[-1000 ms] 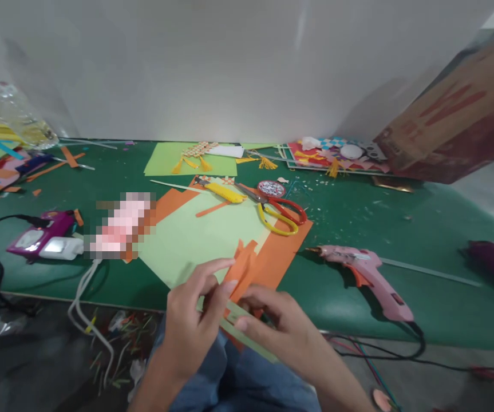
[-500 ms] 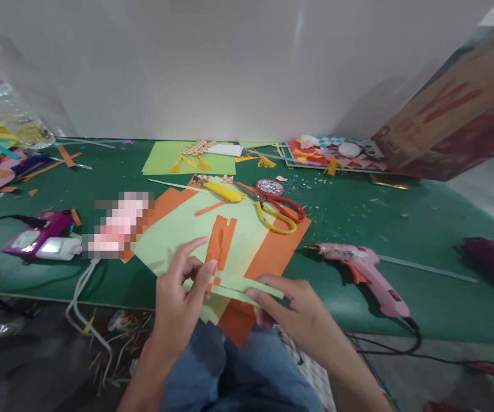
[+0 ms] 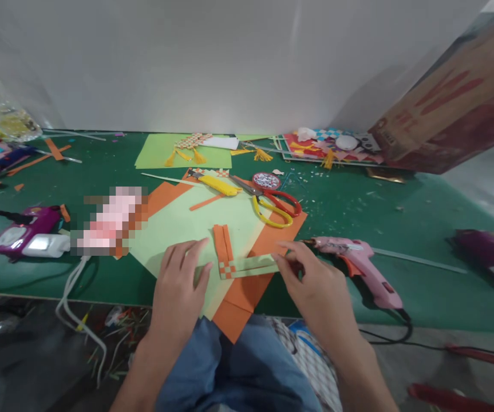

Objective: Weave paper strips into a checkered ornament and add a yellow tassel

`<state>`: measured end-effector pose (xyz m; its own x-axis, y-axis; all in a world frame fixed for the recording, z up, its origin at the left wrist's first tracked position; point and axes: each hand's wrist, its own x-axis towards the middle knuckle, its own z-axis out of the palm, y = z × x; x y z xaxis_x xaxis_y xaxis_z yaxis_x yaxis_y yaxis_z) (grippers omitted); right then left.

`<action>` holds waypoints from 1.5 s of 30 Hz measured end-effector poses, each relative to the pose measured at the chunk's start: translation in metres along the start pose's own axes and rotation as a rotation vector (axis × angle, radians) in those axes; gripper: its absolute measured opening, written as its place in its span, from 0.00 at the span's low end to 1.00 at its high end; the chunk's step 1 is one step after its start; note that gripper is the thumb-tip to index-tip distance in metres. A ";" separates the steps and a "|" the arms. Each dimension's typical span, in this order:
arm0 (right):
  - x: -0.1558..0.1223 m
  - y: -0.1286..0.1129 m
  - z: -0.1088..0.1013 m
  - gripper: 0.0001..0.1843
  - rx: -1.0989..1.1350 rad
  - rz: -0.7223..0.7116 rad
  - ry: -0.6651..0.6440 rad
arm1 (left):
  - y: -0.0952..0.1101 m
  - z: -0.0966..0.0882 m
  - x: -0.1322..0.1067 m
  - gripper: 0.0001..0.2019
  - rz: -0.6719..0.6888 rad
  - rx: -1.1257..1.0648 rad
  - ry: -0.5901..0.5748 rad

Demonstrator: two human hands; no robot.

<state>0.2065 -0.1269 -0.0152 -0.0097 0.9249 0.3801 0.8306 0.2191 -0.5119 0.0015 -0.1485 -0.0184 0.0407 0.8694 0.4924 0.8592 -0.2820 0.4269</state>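
Through my camera, I see the woven strips point(image 3: 247, 264) at lower centre of the frame, over the orange sheet point(image 3: 247, 289); my right hand point(image 3: 315, 277) pinches their green ends; my left hand point(image 3: 183, 273) sits beside them, half open, holding nothing; I'd pin the checkered corner point(image 3: 226, 269) flat and pull gently, since thin paper probably creases.
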 end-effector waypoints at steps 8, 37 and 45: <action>-0.003 0.000 -0.005 0.13 0.040 -0.106 0.018 | 0.007 0.007 0.002 0.09 0.301 -0.026 -0.170; -0.018 0.007 -0.015 0.10 -0.070 -0.393 0.099 | 0.002 0.011 0.003 0.08 0.348 0.016 -0.133; -0.010 -0.003 0.014 0.11 0.023 -0.383 -0.085 | 0.002 0.011 0.002 0.07 0.321 0.020 -0.144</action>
<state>0.1965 -0.1320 -0.0280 -0.3639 0.7969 0.4822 0.7449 0.5598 -0.3629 0.0085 -0.1424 -0.0249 0.3808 0.7863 0.4866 0.8007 -0.5436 0.2517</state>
